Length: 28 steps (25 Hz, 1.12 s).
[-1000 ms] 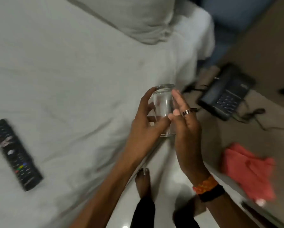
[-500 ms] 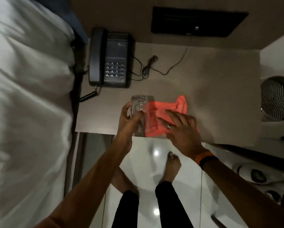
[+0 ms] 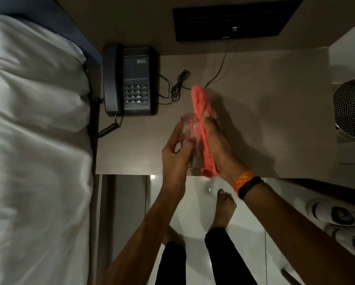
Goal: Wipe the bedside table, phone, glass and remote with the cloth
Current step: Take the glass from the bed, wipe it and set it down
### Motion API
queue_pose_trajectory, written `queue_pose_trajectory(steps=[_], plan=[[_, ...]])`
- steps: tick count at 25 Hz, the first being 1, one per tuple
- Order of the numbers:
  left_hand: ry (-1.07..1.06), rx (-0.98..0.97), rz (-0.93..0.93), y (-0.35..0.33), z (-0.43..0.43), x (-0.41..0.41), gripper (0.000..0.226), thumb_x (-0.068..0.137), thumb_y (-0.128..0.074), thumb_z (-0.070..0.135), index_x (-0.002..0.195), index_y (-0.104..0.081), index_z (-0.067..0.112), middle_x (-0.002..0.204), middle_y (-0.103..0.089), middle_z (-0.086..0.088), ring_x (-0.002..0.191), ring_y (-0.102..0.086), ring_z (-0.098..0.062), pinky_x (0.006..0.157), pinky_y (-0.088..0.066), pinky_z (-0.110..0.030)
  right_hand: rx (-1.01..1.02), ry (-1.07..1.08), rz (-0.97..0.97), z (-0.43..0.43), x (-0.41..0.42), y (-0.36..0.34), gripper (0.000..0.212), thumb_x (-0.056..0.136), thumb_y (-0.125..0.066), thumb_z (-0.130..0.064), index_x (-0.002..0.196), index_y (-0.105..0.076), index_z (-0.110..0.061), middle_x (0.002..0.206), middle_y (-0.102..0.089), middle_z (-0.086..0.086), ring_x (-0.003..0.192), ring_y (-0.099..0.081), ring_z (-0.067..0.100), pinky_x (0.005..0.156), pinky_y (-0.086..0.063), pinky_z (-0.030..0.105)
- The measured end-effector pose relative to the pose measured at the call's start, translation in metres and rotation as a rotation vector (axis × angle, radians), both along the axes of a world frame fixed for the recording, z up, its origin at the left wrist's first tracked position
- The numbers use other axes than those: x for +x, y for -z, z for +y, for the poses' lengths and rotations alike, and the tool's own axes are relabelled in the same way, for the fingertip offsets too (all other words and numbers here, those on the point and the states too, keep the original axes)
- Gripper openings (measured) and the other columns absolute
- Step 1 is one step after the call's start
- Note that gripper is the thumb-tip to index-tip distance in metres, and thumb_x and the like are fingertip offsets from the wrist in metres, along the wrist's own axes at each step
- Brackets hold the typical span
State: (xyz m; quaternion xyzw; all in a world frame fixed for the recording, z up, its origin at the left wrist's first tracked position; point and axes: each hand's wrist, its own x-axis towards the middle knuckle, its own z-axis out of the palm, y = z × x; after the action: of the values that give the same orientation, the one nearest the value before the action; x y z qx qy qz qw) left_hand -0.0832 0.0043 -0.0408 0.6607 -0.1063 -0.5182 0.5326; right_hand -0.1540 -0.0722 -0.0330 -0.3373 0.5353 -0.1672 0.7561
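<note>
My left hand (image 3: 175,155) grips a clear drinking glass (image 3: 191,130) above the front edge of the beige bedside table (image 3: 275,124). My right hand (image 3: 217,149) holds a pink-red cloth (image 3: 202,112) pressed against the glass's right side. The cloth sticks out above and below my palm. A dark corded phone (image 3: 129,81) sits at the table's back left, handset on its cradle. The remote is out of view.
A bed with white sheets (image 3: 34,140) fills the left side. A tangled black cord (image 3: 178,85) lies beside the phone. A dark wall panel (image 3: 234,19) is behind the table. A mesh bin (image 3: 351,108) stands at the right; slippers (image 3: 335,214) lie on the white floor.
I turned from the bed to the table, so the remote left the view. My right hand picked the cloth up off the table and brought it against the glass.
</note>
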Motion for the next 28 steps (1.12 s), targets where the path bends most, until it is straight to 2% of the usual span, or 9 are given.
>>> queue_pose_trajectory(steps=[4,6,10,12,15,18,22,26,28], plan=[[-0.141,0.085,-0.035,0.002,-0.013,0.005,0.068,0.083,-0.078,0.026,0.144,-0.048,0.025,0.130,-0.064,-0.010,0.105,-0.071,-0.024,0.088,-0.062,-0.040,-0.031,-0.017,0.158,0.015,-0.001,-0.005,0.056,0.099,-0.044,-0.056,0.148,-0.038,-0.030,0.118,-0.060,-0.003,0.100,-0.061,0.020,0.071,-0.049,0.028],[-0.170,0.070,0.052,0.002,-0.014,0.013,0.066,0.080,-0.079,0.025,0.141,-0.053,0.016,0.125,-0.068,-0.015,0.101,-0.073,-0.027,0.085,-0.062,-0.042,-0.065,-0.084,0.206,0.027,-0.004,-0.007,0.059,0.099,-0.042,-0.058,0.153,-0.028,-0.038,0.124,-0.053,-0.007,0.104,-0.057,0.017,0.085,-0.049,0.034],[0.020,0.065,0.105,-0.010,-0.010,0.001,0.031,0.101,-0.051,0.032,0.123,-0.066,0.016,0.116,-0.074,-0.009,0.099,-0.074,-0.017,0.081,-0.060,-0.032,0.219,0.059,-0.053,-0.006,-0.006,0.001,0.061,0.098,-0.034,-0.067,0.130,-0.054,-0.020,0.117,-0.061,0.006,0.093,-0.069,0.017,0.082,-0.061,0.040],[-0.031,0.110,0.011,-0.011,-0.019,0.004,0.029,0.106,-0.039,0.033,0.114,-0.065,0.021,0.106,-0.073,-0.001,0.089,-0.072,-0.006,0.078,-0.055,-0.027,0.164,0.040,0.029,0.001,-0.002,0.002,0.064,0.096,-0.039,-0.068,0.134,-0.053,-0.019,0.120,-0.062,0.006,0.102,-0.066,0.022,0.096,-0.055,0.048],[0.001,0.156,-0.055,-0.014,-0.027,0.016,0.029,0.108,-0.037,0.036,0.112,-0.063,0.026,0.103,-0.072,0.005,0.086,-0.072,-0.009,0.075,-0.057,-0.027,0.087,0.048,0.108,0.011,-0.002,-0.007,0.037,0.101,-0.040,-0.053,0.113,-0.055,-0.022,0.093,-0.060,-0.003,0.084,-0.060,0.016,0.079,-0.050,0.033],[0.173,0.205,-0.035,-0.018,-0.021,0.007,0.035,0.103,-0.048,0.040,0.127,-0.062,0.018,0.117,-0.072,-0.004,0.098,-0.072,-0.015,0.082,-0.058,-0.031,0.105,0.116,0.054,0.004,-0.002,0.003,0.051,0.098,-0.043,-0.061,0.133,-0.053,-0.025,0.115,-0.064,0.002,0.110,-0.065,0.029,0.089,-0.054,0.044],[0.125,0.201,0.065,-0.016,-0.025,0.008,0.048,0.095,-0.058,0.045,0.133,-0.060,0.016,0.116,-0.074,-0.008,0.095,-0.074,-0.018,0.077,-0.063,-0.027,0.055,0.036,0.001,0.032,-0.002,0.004,0.073,0.084,-0.051,-0.078,0.140,-0.052,-0.032,0.141,-0.060,0.002,0.133,-0.055,0.026,0.109,-0.046,0.049],[0.114,0.194,0.101,-0.017,-0.012,-0.002,0.055,0.085,-0.054,0.057,0.123,-0.065,0.018,0.105,-0.076,-0.007,0.090,-0.076,-0.023,0.077,-0.064,-0.036,0.081,0.150,0.032,0.002,-0.005,0.002,0.052,0.102,-0.037,-0.056,0.133,-0.054,-0.019,0.098,-0.072,0.004,0.087,-0.072,0.024,0.078,-0.058,0.041],[0.042,0.171,-0.007,-0.017,-0.014,0.003,0.033,0.095,-0.050,0.054,0.104,-0.068,0.028,0.102,-0.074,-0.003,0.088,-0.073,-0.017,0.076,-0.061,-0.033,0.071,0.105,0.031,0.014,-0.003,-0.002,0.052,0.102,-0.037,-0.055,0.138,-0.051,-0.020,0.109,-0.069,0.005,0.101,-0.070,0.027,0.086,-0.058,0.043]])
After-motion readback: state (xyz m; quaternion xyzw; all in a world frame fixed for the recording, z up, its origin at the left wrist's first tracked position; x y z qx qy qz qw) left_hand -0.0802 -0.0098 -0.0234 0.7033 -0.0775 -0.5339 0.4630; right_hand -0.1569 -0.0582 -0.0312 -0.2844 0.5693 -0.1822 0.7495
